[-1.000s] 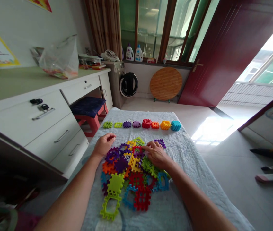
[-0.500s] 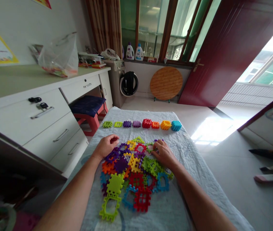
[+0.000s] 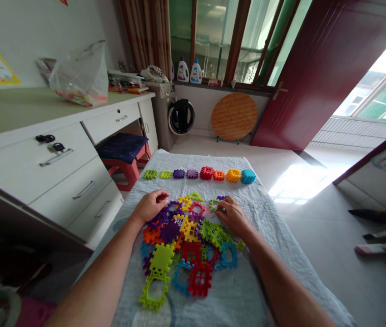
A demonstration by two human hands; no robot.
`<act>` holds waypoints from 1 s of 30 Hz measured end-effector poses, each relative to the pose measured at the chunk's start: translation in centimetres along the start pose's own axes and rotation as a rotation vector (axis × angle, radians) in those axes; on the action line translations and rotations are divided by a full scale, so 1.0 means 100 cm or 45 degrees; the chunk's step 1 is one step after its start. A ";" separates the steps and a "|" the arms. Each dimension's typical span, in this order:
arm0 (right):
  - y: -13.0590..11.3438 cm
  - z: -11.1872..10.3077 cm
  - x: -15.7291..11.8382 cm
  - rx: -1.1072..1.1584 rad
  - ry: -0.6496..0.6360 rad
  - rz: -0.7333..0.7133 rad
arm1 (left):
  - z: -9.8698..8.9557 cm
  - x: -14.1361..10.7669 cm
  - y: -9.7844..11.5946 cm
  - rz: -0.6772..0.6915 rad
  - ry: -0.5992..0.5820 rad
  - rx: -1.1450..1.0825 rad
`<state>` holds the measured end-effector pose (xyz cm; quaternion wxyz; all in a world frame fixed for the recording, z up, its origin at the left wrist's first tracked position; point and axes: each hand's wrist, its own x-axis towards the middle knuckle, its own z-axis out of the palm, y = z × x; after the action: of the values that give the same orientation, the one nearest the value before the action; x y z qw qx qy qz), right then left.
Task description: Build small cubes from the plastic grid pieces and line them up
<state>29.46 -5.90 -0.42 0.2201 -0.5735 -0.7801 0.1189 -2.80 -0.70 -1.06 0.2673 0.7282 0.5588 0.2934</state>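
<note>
My right hand (image 3: 232, 212) pinches a light green plastic frame piece (image 3: 214, 204) at the pile's far right edge. A purple piece (image 3: 221, 198) lies just beyond those fingers. My left hand (image 3: 150, 206) rests at the pile's left edge, fingers loosely curled, thumb side apart and nothing visible in it. Purple frame pieces (image 3: 173, 208) lie beside it. Between my forearms spreads the heap of notched building pieces, including a red window piece (image 3: 200, 280), a solid green square (image 3: 162, 258), a blue frame (image 3: 229, 255) and yellow pieces (image 3: 190, 231).
Beyond the pile, sorted stacks stand in a row, from green (image 3: 150, 174) at left to blue (image 3: 248, 176) at right. A pale blue cloth (image 3: 234, 295) covers the table. White drawers (image 3: 66, 163) and a red stool (image 3: 128, 175) stand at left.
My right hand has shifted slightly, and the light green frame has moved a little away from the heap with it. My left hand stays put. The view has shifted slightly.
</note>
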 end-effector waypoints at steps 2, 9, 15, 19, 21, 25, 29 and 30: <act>-0.002 -0.002 -0.001 0.023 0.096 0.036 | 0.000 0.000 0.002 0.012 -0.010 0.008; -0.047 -0.016 -0.011 0.235 -0.199 -0.451 | 0.000 -0.003 0.014 0.044 -0.100 -0.076; -0.052 -0.006 -0.013 0.184 -0.227 -0.382 | -0.001 -0.005 0.020 0.042 -0.144 -0.060; -0.038 -0.003 -0.008 0.223 -0.042 -0.243 | 0.000 -0.006 0.021 0.053 -0.144 -0.032; -0.033 -0.002 -0.006 0.329 0.046 -0.178 | 0.001 -0.005 0.020 0.058 -0.138 -0.025; -0.024 0.001 -0.004 0.822 0.061 -0.056 | 0.002 -0.004 0.018 0.063 -0.128 -0.015; -0.013 0.004 -0.002 0.884 0.098 -0.072 | 0.002 -0.003 0.015 0.075 -0.124 -0.018; -0.011 0.003 -0.001 0.777 0.127 -0.099 | 0.003 -0.003 0.015 0.076 -0.120 -0.019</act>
<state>28.46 -6.33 -0.23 0.4245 -0.4557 -0.7180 0.3108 -1.69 -1.36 -0.19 0.2899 0.7557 0.5212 0.2708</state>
